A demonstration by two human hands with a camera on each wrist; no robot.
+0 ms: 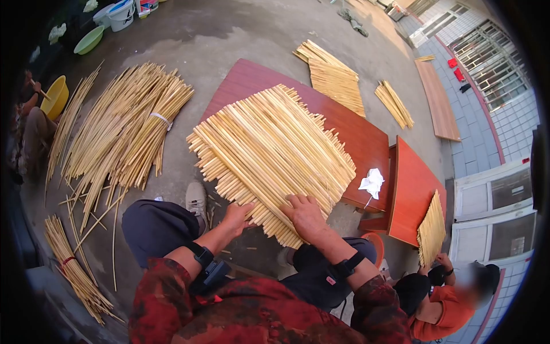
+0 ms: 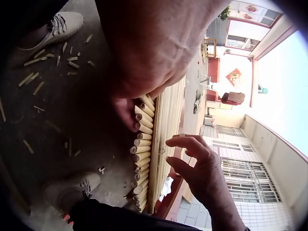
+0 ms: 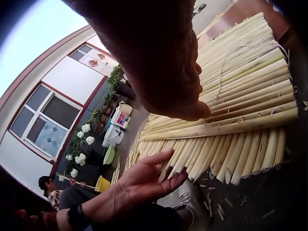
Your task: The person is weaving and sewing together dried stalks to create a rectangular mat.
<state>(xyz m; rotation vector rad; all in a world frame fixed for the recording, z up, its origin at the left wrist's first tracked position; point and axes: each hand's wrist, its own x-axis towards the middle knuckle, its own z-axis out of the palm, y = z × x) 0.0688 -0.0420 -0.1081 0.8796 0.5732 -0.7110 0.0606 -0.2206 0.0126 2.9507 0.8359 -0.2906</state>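
Observation:
A stack of mats made of pale, straight reed stalks (image 1: 275, 155) lies over a reddish-brown table (image 1: 355, 143), its near end reaching toward the person's knees. At the near left edge, the left hand (image 1: 236, 219) pinches the protruding stalk ends, thumb and fingers on either side, as the right wrist view shows. The right hand (image 1: 306, 217) rests on the upper mat close to its near right edge. In the left wrist view, that right hand (image 2: 202, 168) has its thumb and forefinger apart. A thread (image 3: 220, 82) crosses the stalks in the right wrist view.
Loose reed bundles (image 1: 123, 126) lie on the ground at left. A crumpled white tissue (image 1: 372, 181) sits at the table's right end. Another mat (image 1: 432, 229) leans on a second table (image 1: 415, 189), beside a seated person (image 1: 452, 304). Cut stalk bits (image 2: 36, 60) litter the floor.

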